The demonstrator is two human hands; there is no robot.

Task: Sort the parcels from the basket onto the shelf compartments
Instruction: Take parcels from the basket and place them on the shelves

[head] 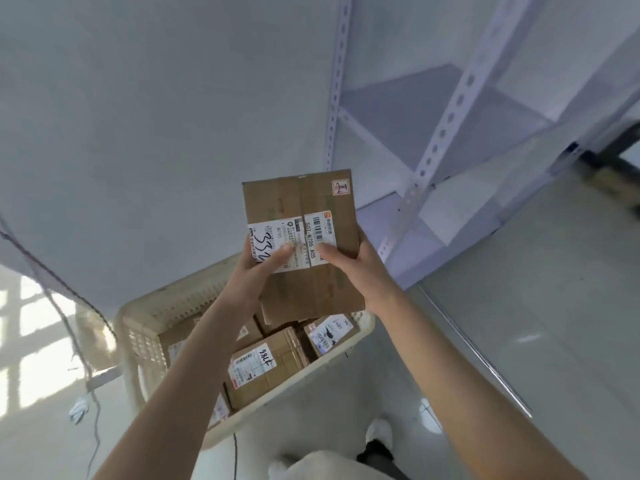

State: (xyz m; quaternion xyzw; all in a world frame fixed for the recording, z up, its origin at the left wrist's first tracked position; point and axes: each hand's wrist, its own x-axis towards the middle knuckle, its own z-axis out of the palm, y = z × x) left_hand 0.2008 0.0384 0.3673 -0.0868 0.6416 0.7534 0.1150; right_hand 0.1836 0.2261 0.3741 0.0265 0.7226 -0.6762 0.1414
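A flat brown cardboard parcel [304, 202] with a white shipping label is held up in front of me above the basket. My left hand [258, 268] grips its left edge with the thumb on the label. My right hand [356, 268] grips its right edge, thumb on the label too. Below, a cream plastic basket [138, 341] on the floor holds several more brown parcels [266, 367] with labels. The white metal shelf [440, 133] stands to the right, its visible compartments bare.
A white wall fills the left and centre. A dark cable [69, 327] trails down the wall to the floor at left. My white shoe [379, 433] is on the pale glossy floor near the basket. Dark objects [609, 168] lie at the right edge.
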